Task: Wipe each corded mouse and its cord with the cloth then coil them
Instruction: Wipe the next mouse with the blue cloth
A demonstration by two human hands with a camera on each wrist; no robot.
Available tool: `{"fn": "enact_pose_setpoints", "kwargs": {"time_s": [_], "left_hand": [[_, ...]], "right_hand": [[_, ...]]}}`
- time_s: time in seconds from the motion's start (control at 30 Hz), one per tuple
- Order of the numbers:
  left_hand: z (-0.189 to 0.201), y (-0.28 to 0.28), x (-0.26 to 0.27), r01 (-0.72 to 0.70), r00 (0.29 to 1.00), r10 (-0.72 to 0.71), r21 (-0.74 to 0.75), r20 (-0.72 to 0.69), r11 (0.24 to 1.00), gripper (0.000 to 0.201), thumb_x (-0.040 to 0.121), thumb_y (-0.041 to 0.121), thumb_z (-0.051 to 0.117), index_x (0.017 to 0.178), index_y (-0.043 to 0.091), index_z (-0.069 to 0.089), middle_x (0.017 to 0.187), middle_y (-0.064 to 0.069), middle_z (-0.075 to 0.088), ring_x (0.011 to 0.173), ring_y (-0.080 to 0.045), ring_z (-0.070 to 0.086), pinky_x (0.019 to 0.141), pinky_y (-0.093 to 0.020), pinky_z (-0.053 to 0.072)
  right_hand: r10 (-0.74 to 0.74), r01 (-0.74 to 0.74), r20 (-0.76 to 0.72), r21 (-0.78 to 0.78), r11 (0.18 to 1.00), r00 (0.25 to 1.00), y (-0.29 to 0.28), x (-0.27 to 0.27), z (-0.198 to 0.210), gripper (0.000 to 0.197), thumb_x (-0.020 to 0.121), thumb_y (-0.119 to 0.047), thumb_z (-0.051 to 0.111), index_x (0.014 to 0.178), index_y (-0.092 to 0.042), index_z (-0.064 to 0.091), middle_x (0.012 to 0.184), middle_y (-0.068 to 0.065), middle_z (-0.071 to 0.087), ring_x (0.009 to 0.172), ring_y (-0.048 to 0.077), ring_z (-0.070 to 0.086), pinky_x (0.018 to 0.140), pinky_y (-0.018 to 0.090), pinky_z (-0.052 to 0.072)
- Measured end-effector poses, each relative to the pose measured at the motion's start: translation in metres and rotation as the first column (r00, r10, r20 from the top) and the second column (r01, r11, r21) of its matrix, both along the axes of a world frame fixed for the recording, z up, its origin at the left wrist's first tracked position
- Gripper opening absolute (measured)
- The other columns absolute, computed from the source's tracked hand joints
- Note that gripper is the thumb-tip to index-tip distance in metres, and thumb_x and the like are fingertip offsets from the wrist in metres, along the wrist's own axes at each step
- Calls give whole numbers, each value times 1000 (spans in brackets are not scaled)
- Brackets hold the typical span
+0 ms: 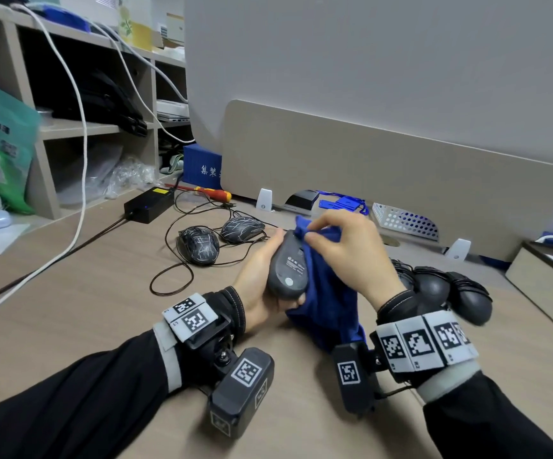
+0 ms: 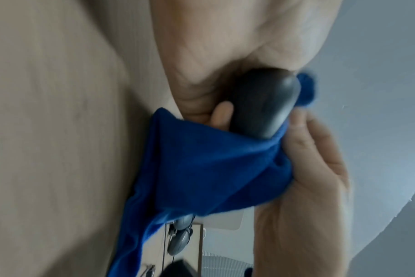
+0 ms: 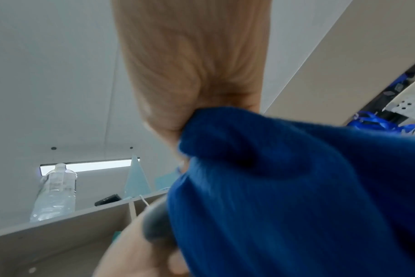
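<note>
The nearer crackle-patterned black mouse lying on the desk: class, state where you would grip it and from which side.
Grip the nearer crackle-patterned black mouse across its two long flanks, coming down from above. It lies belly-down, domed back up, so the narrow sides probably suit thumb and fingers. Its thin dark cord loops loose on the wooden desk, so lift gently.

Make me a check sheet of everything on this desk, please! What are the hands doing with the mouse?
Surface: wooden desk, bare in front.
Job's things: grey mouse held underside up; blue cloth against it; two patterned mice waiting; coiled mice at right.
Clutter: screwdriver, power brick, white basket.
Grippers: left hand grips the mouse; right hand pinches the cloth.
Cables: dark cords loose on the desk; white cable hanging.
Surroundings: shelves, beige divider.
</note>
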State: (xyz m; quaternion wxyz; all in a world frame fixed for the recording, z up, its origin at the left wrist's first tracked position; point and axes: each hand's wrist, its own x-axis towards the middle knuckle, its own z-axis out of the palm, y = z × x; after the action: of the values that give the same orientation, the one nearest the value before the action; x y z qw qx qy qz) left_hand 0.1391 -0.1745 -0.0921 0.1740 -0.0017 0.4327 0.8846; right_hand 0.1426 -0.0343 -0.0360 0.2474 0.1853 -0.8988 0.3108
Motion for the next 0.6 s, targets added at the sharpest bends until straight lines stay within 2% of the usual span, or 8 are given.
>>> {"fn": "enact_pose_setpoints", "kwargs": {"time_s": [0.07, 0.13, 0.2, 0.23, 0.33, 0.43, 0.53, 0.6], "left_hand": [[-1, 4, 1, 9, 1000, -9, -27, 18, 1000, 43, 96, 58, 45, 81, 23, 64, 63, 4, 62, 49, -11, 58, 47, -18, 41], [-4, 1, 0, -32, 999, 32, 5, 38, 999, 45, 98, 53, 43, 77, 20, 65, 63, 0, 64, 52, -14, 59, 49, -20, 41], [-8, -3, -4, -83, 996, 82, 25, 32, 996, 41, 98, 43, 45, 75, 16, 68, 70, -8, 65, 64, -20, 62, 60, -25, 43], [-7, -4, -4, -84, 996, 84, 12, 22, 996, 35, 96, 37, 47, 80, 14, 68, 76, -11, 65, 71, -22, 63, 65, -29, 43], [-5, -1, 0, -40, 999, 40, -41, -3, 998, 35, 94, 42, 51, 91, 13, 70, 81, -10, 68, 71, -21, 65, 61, -27, 47], [-5, 3, 0, -41, 999, 42, -44, 26, 998, 41, 91, 57, 55, 100, 21, 72, 98, -6, 65, 83, -20, 61, 69, -27, 38], [-6, -1, 0, -96, 995, 98, -63, 31, 993, 37, 101, 34, 43, 82, 11, 65, 81, -12, 62, 73, -20, 61, 66, -29, 40], [-10, -3, -2, -111, 994, 110, -57, -15, 992, 36, 104, 20, 31, 80, 11, 57, 74, -11, 61, 67, -18, 61, 65, -31, 44]], "right_hand": [[-74, 74, -1, 35, 997, 997, 2, 0, -2, 13, 84, -20, 75, 79, -29, 67, 88, -6, 69, 91, 19, 62, 87, 38, 50], [93, -97, 72, 63, 993, 993, -9, 5, -6, 11, 82, -16, 76, 80, -26, 71, 86, -13, 66, 90, 9, 61, 89, 32, 48], [260, -275, 185, 59, 960, 948, -22, 15, -3, 9, 81, -14, 78, 81, -22, 74, 84, -21, 63, 86, -4, 58, 89, 22, 45], [280, -298, 228, 48, 953, 932, -23, 16, 0, 9, 80, -14, 78, 80, -22, 74, 83, -22, 64, 86, -5, 59, 88, 21, 46], [127, -126, 177, -17, 992, 976, -13, 10, 5, 17, 80, -17, 78, 73, -30, 70, 82, -15, 69, 89, 10, 64, 88, 33, 51], [-18, 15, 88, 33, 999, 996, -12, 10, 4, 21, 81, -19, 76, 72, -33, 63, 85, -8, 68, 92, 19, 61, 83, 34, 49], [172, -192, 192, 91, 977, 966, -24, 19, 4, 14, 80, -16, 76, 73, -25, 67, 80, -10, 66, 87, 15, 60, 79, 30, 47], [254, -287, 272, 87, 954, 928, -26, 22, 8, 11, 79, -16, 78, 74, -21, 69, 79, -11, 66, 84, 12, 60, 80, 30, 47]]}}
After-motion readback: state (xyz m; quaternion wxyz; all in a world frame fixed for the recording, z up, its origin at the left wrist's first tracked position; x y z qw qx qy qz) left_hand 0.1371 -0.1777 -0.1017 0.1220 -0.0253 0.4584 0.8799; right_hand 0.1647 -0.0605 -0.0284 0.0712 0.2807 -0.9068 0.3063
